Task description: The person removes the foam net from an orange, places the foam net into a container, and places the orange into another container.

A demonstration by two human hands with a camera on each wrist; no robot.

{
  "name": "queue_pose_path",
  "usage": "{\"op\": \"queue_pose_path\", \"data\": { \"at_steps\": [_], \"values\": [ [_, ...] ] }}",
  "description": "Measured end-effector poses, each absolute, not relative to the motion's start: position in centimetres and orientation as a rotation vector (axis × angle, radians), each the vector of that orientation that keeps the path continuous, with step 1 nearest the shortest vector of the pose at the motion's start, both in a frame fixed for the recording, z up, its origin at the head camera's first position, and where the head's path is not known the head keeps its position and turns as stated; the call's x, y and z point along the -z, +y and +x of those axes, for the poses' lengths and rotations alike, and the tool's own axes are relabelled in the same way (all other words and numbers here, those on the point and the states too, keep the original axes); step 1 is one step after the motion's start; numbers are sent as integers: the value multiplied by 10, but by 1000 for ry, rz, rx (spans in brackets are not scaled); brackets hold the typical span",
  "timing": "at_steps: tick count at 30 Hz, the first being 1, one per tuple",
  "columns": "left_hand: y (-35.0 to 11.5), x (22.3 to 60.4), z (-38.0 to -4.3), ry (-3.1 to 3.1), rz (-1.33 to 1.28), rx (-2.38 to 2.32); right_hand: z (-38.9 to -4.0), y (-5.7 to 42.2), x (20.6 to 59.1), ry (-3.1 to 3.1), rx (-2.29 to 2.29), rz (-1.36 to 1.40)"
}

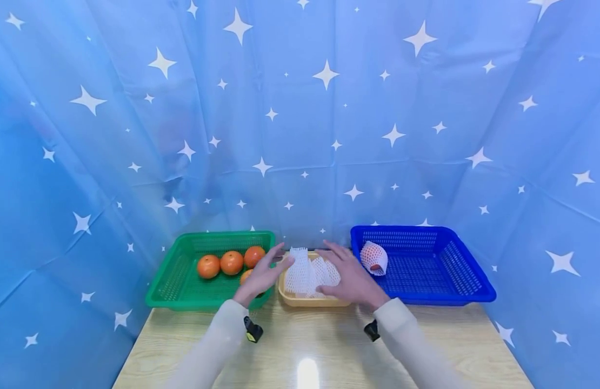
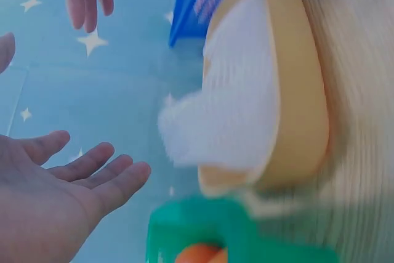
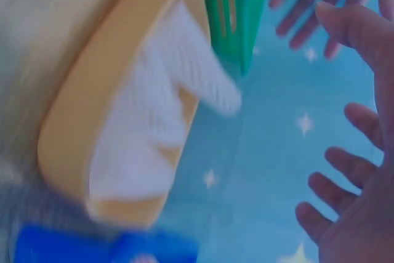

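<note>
White foam fruit nets point(image 1: 298, 273) lie in a tan tray point(image 1: 313, 303) at the middle of the table. My left hand point(image 1: 262, 274) hovers by the tray's left side, fingers apart and holding nothing. On the other side my right hand point(image 1: 352, 276) is spread above the tray's right part, also holding nothing. In the left wrist view the nets point(image 2: 237, 84) stick up past the tray's rim, apart from the left hand's fingers point(image 2: 117, 183). The right wrist view shows the right hand's fingers point(image 3: 335, 192) apart from the nets as well.
A green basket point(image 1: 183, 302) on the left holds several orange fruits point(image 1: 232, 262), one partly behind my left hand. In the blue basket point(image 1: 426, 298) on the right lies one fruit in a foam net point(image 1: 374, 258). A starry blue curtain point(image 1: 300, 135) hangs behind.
</note>
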State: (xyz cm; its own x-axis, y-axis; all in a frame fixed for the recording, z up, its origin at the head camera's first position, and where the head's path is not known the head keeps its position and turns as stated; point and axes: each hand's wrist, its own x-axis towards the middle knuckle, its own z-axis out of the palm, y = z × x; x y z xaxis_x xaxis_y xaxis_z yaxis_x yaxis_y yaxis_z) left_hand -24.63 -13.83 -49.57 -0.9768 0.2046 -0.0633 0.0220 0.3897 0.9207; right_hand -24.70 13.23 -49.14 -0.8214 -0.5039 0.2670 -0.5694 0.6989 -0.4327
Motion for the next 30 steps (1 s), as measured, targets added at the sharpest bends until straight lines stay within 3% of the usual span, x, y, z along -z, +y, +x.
{"op": "queue_pose_path", "data": {
  "at_steps": [15,30],
  "values": [
    [-40,522,-238,2222,234,-1849,-302,226,484,-2987,-684,476],
    [46,546,-245,2227,52,-1788,-350,264,510,-3271,-807,183]
  ]
}}
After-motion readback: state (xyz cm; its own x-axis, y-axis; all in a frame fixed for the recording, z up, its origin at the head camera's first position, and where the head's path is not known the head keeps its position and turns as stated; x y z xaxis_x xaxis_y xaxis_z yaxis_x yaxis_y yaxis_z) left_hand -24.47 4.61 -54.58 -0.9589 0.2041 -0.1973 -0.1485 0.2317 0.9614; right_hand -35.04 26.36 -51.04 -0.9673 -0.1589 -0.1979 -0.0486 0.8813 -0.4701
